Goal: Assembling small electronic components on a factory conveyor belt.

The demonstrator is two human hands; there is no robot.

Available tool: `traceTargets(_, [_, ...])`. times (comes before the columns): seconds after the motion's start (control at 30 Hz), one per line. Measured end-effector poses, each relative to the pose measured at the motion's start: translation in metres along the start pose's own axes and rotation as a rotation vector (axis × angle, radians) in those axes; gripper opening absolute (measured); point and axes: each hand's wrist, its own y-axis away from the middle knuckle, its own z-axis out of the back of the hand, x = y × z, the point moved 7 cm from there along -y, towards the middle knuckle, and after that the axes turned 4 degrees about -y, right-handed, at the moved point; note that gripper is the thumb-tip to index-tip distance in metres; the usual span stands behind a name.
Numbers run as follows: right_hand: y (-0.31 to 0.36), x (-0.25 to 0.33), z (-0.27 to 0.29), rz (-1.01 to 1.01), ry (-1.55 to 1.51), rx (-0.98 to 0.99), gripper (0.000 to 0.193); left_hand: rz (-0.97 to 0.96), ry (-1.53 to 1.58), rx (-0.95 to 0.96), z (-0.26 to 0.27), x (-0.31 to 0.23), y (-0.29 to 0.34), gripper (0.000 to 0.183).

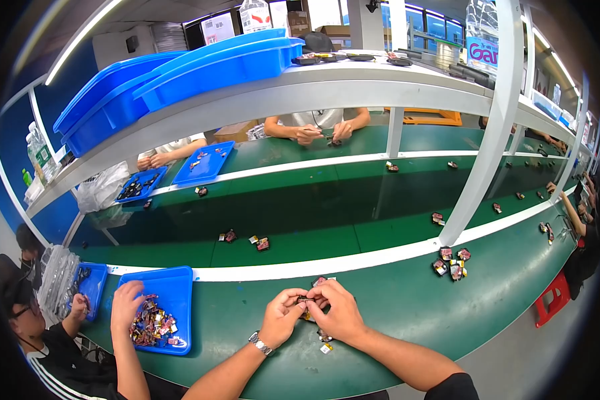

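My left hand (281, 320), with a metal-band watch (260, 343) on its wrist, and my right hand (338, 312) meet over the green bench. The fingers of both are closed on a small dark part (304, 299), mostly hidden by the fingertips, so its exact kind does not show. Several small electronic assemblies lie around and beneath my hands; one white-and-yellow piece (326, 348) is just below my right hand. Left of me, a blue tray (186, 287) holds a heap of reddish-black assemblies (155, 323), and a co-worker's hand (127, 303) reaches over it.
A conveyor belt (300, 247) carrying scattered assemblies runs beyond a white rail (280, 272). Another assembly cluster (452, 263) sits right, by a metal post (477, 157). Overhead, a shelf holds blue bins (213, 70). Co-workers sit left, opposite and far right, near a red stool (552, 300).
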Motion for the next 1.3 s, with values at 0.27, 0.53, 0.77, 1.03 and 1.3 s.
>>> traceTargets(0.27, [0.0, -0.006, 0.0, 0.008, -0.025, 0.033, 0.011, 0.068, 0.025, -0.033, 0.001, 0.0, 0.001, 0.022])
traceTargets(0.53, [-0.024, -0.021, 0.012, 0.018, -0.024, -0.021, 0.008, -0.046, 0.113, -0.094, 0.011, -0.002, -0.004, 0.032])
traceTargets(0.77, [-0.096, -0.115, 0.114, -0.164, 0.329, -0.443, 0.007, -0.047, 0.0, -0.067, 0.013, -0.001, -0.009, 0.026])
traceTargets(1.03, [-0.121, -0.08, 0.066, 0.068, 0.783, -0.352, 0.019, -0.065, -0.02, -0.207, 0.03, 0.0, -0.013, 0.02])
traceTargets(1.3, [-0.142, -0.067, -0.081, -0.162, 0.733, -0.008, 0.055, -0.062, -0.033, -0.169, 0.033, 0.001, -0.015, 0.018])
